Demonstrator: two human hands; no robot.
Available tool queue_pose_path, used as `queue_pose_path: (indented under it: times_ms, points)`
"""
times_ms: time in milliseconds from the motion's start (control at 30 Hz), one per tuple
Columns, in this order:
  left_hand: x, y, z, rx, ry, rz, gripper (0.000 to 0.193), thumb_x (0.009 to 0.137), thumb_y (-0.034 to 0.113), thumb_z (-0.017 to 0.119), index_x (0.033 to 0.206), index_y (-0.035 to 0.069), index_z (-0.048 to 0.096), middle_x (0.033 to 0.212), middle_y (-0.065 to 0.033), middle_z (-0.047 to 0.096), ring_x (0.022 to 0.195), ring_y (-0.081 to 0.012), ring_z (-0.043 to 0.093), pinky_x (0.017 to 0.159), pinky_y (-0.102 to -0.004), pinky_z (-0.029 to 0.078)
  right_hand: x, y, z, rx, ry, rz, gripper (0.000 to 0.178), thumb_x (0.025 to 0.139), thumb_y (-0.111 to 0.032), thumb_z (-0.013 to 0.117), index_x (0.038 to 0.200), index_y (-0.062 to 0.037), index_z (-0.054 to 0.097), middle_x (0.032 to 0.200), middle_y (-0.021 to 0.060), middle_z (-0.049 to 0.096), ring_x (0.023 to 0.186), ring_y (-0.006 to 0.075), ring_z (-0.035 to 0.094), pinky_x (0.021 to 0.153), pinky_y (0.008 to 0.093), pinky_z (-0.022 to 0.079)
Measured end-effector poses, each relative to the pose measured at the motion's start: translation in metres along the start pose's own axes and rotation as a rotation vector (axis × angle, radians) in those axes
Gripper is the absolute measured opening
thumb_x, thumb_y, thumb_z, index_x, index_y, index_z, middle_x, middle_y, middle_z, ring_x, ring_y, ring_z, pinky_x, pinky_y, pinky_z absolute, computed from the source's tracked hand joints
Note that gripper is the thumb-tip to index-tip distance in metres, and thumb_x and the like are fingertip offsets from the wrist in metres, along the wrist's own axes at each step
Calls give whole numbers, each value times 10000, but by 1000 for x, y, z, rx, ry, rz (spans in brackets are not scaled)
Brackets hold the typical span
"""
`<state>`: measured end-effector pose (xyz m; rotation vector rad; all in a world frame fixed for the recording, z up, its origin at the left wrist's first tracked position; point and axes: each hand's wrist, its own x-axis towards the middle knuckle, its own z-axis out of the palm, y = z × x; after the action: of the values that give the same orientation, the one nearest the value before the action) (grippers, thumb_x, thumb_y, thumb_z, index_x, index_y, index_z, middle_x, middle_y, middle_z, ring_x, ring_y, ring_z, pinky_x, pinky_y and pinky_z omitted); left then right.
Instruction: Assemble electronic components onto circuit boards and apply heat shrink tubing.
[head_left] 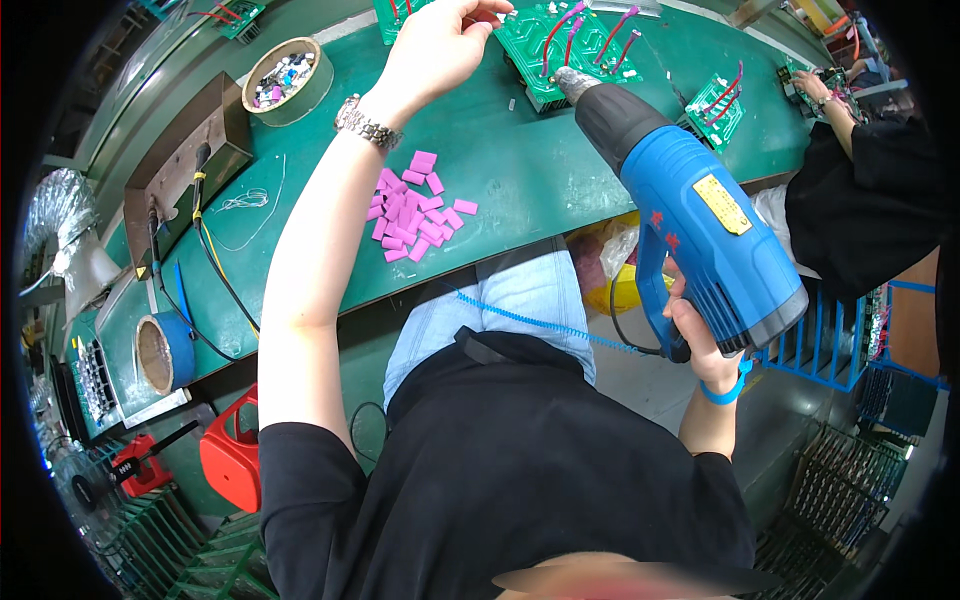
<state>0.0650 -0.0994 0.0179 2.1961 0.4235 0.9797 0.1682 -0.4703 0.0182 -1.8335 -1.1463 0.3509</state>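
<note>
My right hand (695,325) grips the handle of a blue heat gun (690,190). Its nozzle points up and left at a green circuit board (560,40) at the far edge of the bench. Red wires (553,45) rise from that board, some with purple sleeves (573,12) at their ends. My left hand (445,40) reaches to the board's left corner with its fingers pinched together; what they hold, if anything, is too small to make out. On the bench near my left forearm lies a loose pile of short purple tube pieces (410,210).
Another board with wires (715,110) lies right of the heat gun. Further right, a person in black (870,190) handles a board. On the left are a round tub of small parts (290,80), a brown metal box (190,170) with soldering irons, and a tape roll (165,352).
</note>
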Motion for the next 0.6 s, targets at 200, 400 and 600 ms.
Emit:
queue_pose_path:
  times_ms: [200,400,600]
  points:
    - [0,-2,1,-70,13,-3,243,834,-31,510,1049,26,607,971,-124,650,934,-212,632,841,-304,488,2,-7,1,63,-8,29,415,784,-31,623,1181,54,539,1035,152,620,727,144,583,643,264,500]
    - [0,-1,-1,-81,25,-4,237,836,-33,512,1044,26,609,962,-121,655,924,-209,635,838,-299,488,-3,-15,0,240,140,151,330,763,35,704,1079,51,614,986,135,679,857,196,652,776,325,532]
    - [-1,-2,-3,-58,3,-18,246,847,-31,488,1050,27,614,953,-119,660,916,-206,637,835,-300,489,-1,-16,0,311,151,226,337,763,43,700,1086,55,604,999,137,671,822,181,648,747,310,540]
